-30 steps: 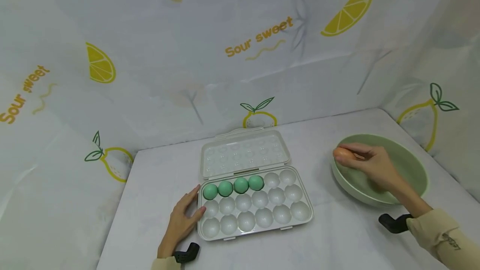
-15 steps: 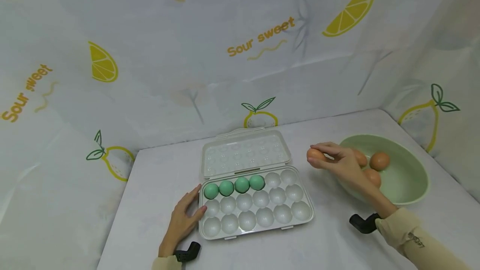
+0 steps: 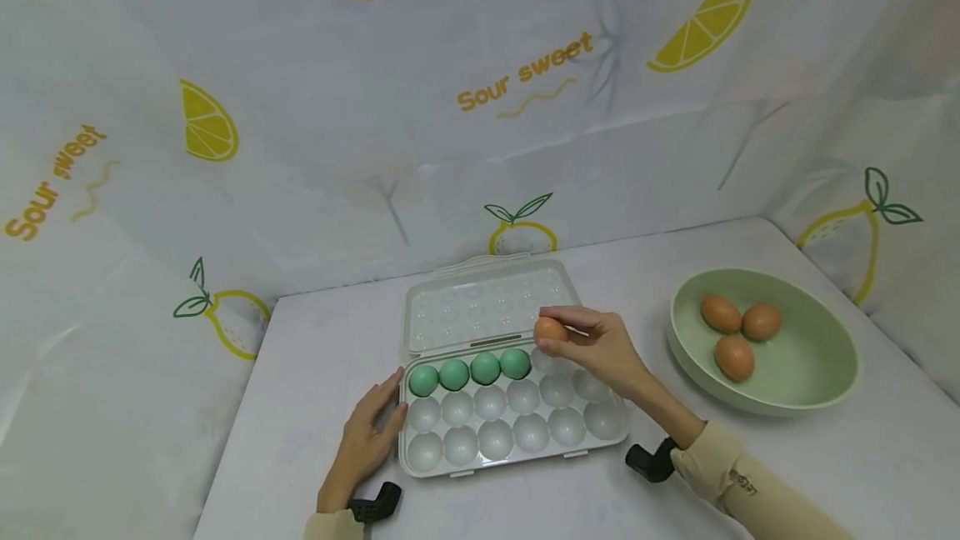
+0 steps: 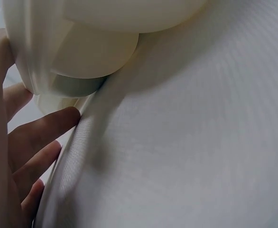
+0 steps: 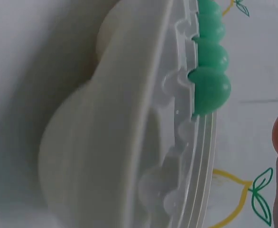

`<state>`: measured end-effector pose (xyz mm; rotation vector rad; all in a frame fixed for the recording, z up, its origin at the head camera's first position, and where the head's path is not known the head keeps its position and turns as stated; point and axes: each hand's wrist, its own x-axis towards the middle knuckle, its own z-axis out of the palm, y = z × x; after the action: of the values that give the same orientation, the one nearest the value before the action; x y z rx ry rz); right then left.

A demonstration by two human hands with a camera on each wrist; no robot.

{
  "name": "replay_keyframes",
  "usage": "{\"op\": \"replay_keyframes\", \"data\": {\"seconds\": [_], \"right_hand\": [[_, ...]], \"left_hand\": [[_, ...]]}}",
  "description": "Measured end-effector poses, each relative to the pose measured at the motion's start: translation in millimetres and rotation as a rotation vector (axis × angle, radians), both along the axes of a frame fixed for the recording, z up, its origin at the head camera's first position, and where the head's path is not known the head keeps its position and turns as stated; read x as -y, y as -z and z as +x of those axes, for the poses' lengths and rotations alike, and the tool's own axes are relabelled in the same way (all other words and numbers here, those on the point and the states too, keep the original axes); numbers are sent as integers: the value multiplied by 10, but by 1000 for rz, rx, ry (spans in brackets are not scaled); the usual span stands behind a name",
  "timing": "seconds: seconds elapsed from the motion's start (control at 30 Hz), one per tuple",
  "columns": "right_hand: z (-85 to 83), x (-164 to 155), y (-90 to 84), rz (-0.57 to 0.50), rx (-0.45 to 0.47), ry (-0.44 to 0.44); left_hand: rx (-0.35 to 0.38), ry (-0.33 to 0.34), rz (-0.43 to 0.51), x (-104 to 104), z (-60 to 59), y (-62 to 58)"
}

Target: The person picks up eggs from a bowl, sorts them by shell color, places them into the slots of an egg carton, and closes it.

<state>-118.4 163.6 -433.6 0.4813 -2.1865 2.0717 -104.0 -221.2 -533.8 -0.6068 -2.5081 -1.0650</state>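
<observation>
From my feed, a white table (image 3: 300, 340) sits boxed in by a lemon-print cloth backdrop (image 3: 420, 107) behind and on both sides, evenly lit.

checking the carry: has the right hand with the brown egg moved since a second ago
Yes. The right hand carried the brown egg leftward, from over the green bowl to above the egg tray, beside the green eggs.

A pale green bowl (image 3: 825, 390) sits on the white tabletop (image 3: 315, 357), well apart to the right, with three brown eggs (image 3: 733, 357) lying together inside. Behind hangs a white backdrop (image 3: 375, 48) printed with lemons and "Sour sweet".
</observation>
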Motion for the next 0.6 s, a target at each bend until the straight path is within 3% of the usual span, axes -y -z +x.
{"op": "replay_keyframes", "data": {"seconds": [0.23, 0.6], "right_hand": [[60, 501, 19, -100, -52, -88], [179, 1211, 118, -89, -96, -130]], "left_hand": [[12, -15, -5, 3, 6, 4], [32, -19, 0, -13, 8, -29]]}}
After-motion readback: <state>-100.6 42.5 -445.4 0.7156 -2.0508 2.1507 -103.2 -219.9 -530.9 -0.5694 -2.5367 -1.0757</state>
